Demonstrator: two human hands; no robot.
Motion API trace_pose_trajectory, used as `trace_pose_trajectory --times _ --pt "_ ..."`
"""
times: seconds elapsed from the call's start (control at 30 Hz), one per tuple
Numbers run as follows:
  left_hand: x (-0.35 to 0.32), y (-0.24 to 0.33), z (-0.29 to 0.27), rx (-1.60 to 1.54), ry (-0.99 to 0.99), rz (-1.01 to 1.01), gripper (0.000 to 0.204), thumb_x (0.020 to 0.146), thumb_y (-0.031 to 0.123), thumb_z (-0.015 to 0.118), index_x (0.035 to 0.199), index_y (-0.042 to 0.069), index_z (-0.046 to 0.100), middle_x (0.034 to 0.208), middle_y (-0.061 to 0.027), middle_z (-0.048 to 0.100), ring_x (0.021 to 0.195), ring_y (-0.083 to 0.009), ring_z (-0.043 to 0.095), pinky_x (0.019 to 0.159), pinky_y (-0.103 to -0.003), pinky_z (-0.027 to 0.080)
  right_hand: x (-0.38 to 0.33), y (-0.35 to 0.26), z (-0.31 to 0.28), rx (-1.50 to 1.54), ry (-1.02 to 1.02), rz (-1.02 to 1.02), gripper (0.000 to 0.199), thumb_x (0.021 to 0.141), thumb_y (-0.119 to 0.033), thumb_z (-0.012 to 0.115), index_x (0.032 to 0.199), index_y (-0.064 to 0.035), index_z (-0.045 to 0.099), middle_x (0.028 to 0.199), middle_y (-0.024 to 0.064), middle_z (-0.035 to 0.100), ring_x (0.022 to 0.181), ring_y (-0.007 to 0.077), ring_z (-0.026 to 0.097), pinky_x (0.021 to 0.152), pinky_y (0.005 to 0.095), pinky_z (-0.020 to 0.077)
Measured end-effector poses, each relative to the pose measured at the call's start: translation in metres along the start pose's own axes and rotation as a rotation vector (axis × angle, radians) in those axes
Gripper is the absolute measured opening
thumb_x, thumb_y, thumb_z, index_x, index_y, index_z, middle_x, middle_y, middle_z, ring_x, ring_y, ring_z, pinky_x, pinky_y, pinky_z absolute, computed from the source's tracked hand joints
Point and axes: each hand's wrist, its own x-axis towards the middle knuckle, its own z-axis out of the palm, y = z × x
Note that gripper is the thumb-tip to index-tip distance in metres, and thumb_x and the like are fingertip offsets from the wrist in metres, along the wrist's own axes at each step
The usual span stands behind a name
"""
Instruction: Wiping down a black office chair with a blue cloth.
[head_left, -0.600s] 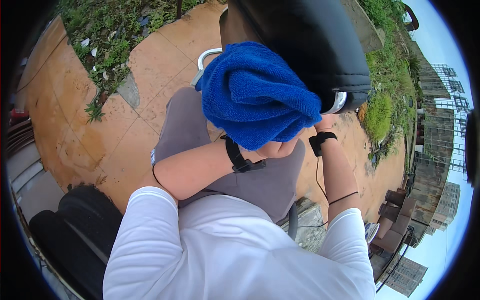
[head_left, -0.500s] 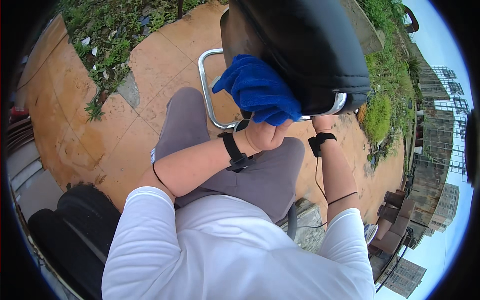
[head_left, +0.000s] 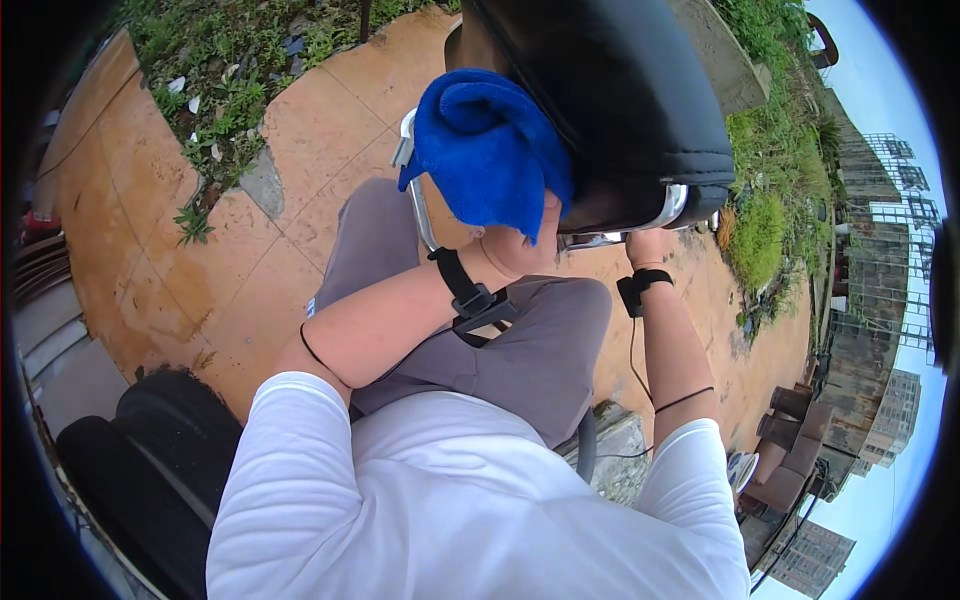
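Note:
A black padded chair [head_left: 620, 100] with stitched seams and a chrome tube frame [head_left: 422, 215] stands in front of my knees. My left hand [head_left: 520, 245] is closed on a blue cloth [head_left: 480, 160], which lies bunched against the left side of the black padding; the cloth hides most of the fingers. My right hand [head_left: 648, 246] is under the chair's near right edge, by the chrome piece [head_left: 670, 208] there. Its fingers are hidden beneath the padding, so their grip does not show. Both wrists wear black straps.
Orange paving [head_left: 240, 270] spreads around my legs, with weeds [head_left: 230, 90] at the far left and grass [head_left: 755, 235] at the right. Black tyre-like shapes [head_left: 150, 460] lie at the lower left. A grey block [head_left: 615, 450] is beside my right leg, near a thin cable [head_left: 635, 370].
My left hand has moved the blue cloth left and slightly away from me along the chair's side. The chair has shifted slightly. My right hand stays in place.

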Motion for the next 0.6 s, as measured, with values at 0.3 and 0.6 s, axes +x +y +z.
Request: trace_pose_trajectory --times 0.3,0.6 --pt "-0.074 -0.121 0.024 -0.214 -0.085 -0.958 0.055 0.113 0.039 0.029 0.147 -0.003 0.042 0.149 -0.027 0.046 0.138 -0.0418 0.043 0.117 -0.038 0.031 -0.001 -0.005 0.004 0.047 0.063 -0.061 0.029 0.095 -0.029 0.057 0.079 -0.0061 0.063 0.078 0.0135 0.063 0.081 0.0379 0.059 0.074 0.0478 0.0402" --pt "-0.113 -0.166 0.027 -0.329 -0.112 -1.438 0.052 0.112 0.043 0.026 0.151 0.011 0.039 0.139 -0.0109 0.052 0.12 -0.0231 0.051 0.109 -0.04 0.038 -0.022 0.03 0.021 0.022 0.068 -0.104 0.026 0.093 -0.031 0.057 0.086 -0.0074 0.067 0.087 0.0136 0.068 0.089 0.0409 0.06 0.078 0.0492 0.0411"
